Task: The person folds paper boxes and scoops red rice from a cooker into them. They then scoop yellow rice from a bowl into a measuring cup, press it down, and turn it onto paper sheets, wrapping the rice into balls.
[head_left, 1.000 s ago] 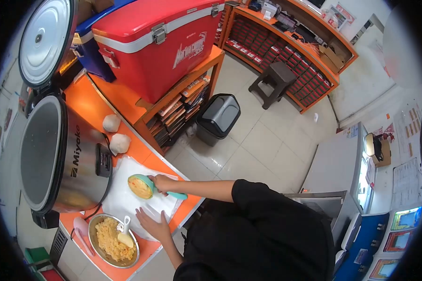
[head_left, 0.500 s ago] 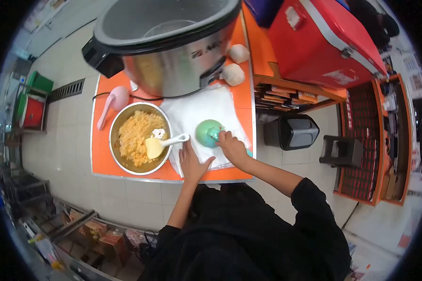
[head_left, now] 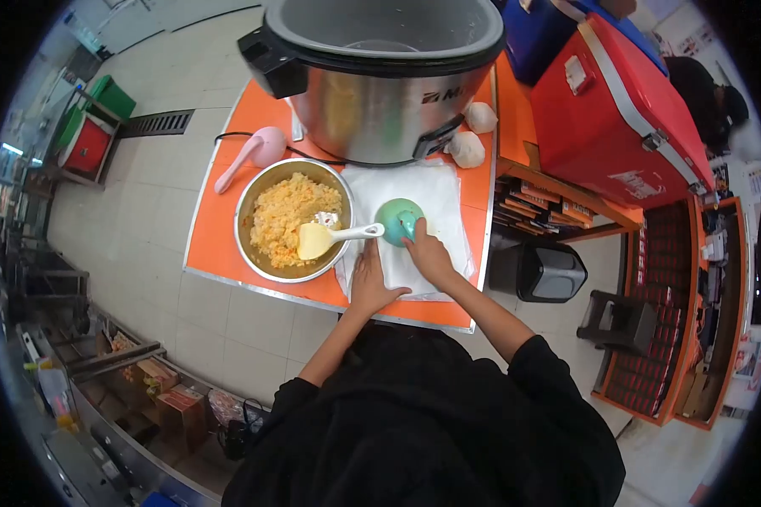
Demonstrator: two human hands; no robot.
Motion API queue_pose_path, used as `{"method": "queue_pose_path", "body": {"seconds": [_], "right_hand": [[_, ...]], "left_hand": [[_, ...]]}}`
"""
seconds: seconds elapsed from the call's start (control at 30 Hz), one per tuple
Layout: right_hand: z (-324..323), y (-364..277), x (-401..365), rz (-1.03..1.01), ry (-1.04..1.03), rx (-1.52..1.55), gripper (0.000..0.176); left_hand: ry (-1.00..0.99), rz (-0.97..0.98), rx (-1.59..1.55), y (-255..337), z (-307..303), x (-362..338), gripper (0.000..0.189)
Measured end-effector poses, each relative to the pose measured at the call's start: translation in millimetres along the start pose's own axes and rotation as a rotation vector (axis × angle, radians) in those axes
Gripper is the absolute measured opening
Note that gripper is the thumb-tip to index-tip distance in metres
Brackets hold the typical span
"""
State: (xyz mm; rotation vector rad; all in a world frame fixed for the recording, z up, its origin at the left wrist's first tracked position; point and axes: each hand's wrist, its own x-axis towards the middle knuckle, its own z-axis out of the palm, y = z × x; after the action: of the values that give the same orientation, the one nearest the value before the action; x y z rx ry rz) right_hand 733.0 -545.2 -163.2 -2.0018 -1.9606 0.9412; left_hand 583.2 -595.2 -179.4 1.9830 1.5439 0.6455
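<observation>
My right hand [head_left: 427, 255] grips a teal scoop [head_left: 398, 220] that is turned face down on a sheet of white paper [head_left: 435, 190] on the orange counter. My left hand [head_left: 369, 283] lies flat, fingers apart, on the paper's near edge, just right of a metal bowl [head_left: 258, 253]. The bowl holds yellow-orange fried rice [head_left: 279, 220], and a cream spatula [head_left: 325, 238] with a white handle rests in it.
A large steel rice cooker [head_left: 380, 93] stands open behind the paper. Two wrapped white balls [head_left: 468, 149] lie to its right, a pink paddle [head_left: 249, 156] to its left. A red cooler [head_left: 617, 101] sits on the shelf; a grey bin [head_left: 539, 270] stands on the floor.
One second ago the scoop was held on its side showing the rice inside; since then my right hand has turned it face down on the paper. The camera has swung to look straight down.
</observation>
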Motion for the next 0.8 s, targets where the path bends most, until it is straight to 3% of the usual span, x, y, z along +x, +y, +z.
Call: {"method": "queue_pose_path", "body": {"seconds": [0.07, 0.13, 0.2, 0.23, 0.3, 0.33, 0.37, 0.4, 0.43, 0.47, 0.5, 0.53, 0.6, 0.63, 0.67, 0.73, 0.77, 0.8], "right_hand": [[-4.5, 15.0, 1.5, -0.192, 0.099, 0.151, 0.038], [-22.0, 18.8, 1.7, -0.216, 0.091, 0.199, 0.036], [-49.2, 3.4, -3.1, -0.336, 0.202, 0.358, 0.044], [-57.4, -12.9, -1.0, -0.346, 0.191, 0.357, 0.044], [-76.4, -71.2, 3.2, -0.534, 0.094, 0.111, 0.047], [-87.6, -119.8, -3.5, -0.376, -0.117, -0.009, 0.044], [-53.2, -128.1, 12.1, -0.604, -0.031, 0.050, 0.041], [-43.8, -156.9, 14.9, -0.662, -0.131, -0.043, 0.039], [-4.5, -162.9, 35.3, -0.847, -0.090, -0.100, 0.036], [10.7, -179.2, 41.3, -0.897, -0.048, -0.181, 0.035], [16.3, -186.4, 42.1, -0.945, -0.010, -0.262, 0.036], [17.6, -180.9, 38.2, -0.933, -0.011, -0.259, 0.036], [15.0, -175.2, 16.6, -1.062, 0.392, 0.011, 0.034], [4.5, -157.3, 6.0, -1.052, 0.351, 0.111, 0.029], [-3.3, -126.1, -2.3, -1.018, 0.273, 0.139, 0.027], [-6.1, -50.6, -17.6, -0.877, 0.195, 0.292, 0.016], [-7.7, -27.9, -30.6, -0.804, 0.309, 0.254, 0.013], [-13.0, -20.5, -44.6, -0.780, 0.309, 0.124, 0.012]], "left_hand": [[0.054, -0.007, -0.075, -5.3, -13.6, -9.9, 0.100], [0.107, -0.014, -0.155, -18.4, -26.4, -17.3, 0.091], [-0.049, 0.134, 0.020, -39.2, -37.6, -27.2, 0.067], [-0.048, 0.099, -0.093, -44.2, -41.7, -29.9, 0.052], [-0.105, 0.128, -0.098, -52.1, -50.7, -28.6, 0.051], [-0.173, 0.169, -0.104, -55.0, -53.5, -28.1, 0.050], [-0.189, 0.184, -0.069, -59.9, -51.4, -26.3, 0.042], [-0.199, 0.193, -0.070, -63.4, -51.3, -25.4, 0.042], [-0.258, 0.159, -0.042, -66.3, -51.5, -24.1, 0.039], [-0.318, 0.125, -0.014, -66.4, -49.5, -22.3, 0.036], [-0.396, -0.051, -0.117, -52.9, -59.1, -18.8, 0.032], [-0.408, -0.047, -0.120, -53.9, -55.2, -17.5, 0.032], [-0.092, 0.082, 0.043, -67.4, -42.1, -22.2, 0.031], [-0.067, 0.023, 0.044, -75.6, -33.6, -24.3, 0.027], [-0.209, -0.103, 0.030, -52.4, -51.9, -18.9, 0.026], [-0.107, 0.323, -0.080, -62.9, -46.7, -14.0, 0.027], [-0.101, 0.318, -0.083, -60.5, -43.5, -12.2, 0.027], [-0.111, 0.195, -0.185, -57.1, -41.6, -12.0, 0.026]]}}
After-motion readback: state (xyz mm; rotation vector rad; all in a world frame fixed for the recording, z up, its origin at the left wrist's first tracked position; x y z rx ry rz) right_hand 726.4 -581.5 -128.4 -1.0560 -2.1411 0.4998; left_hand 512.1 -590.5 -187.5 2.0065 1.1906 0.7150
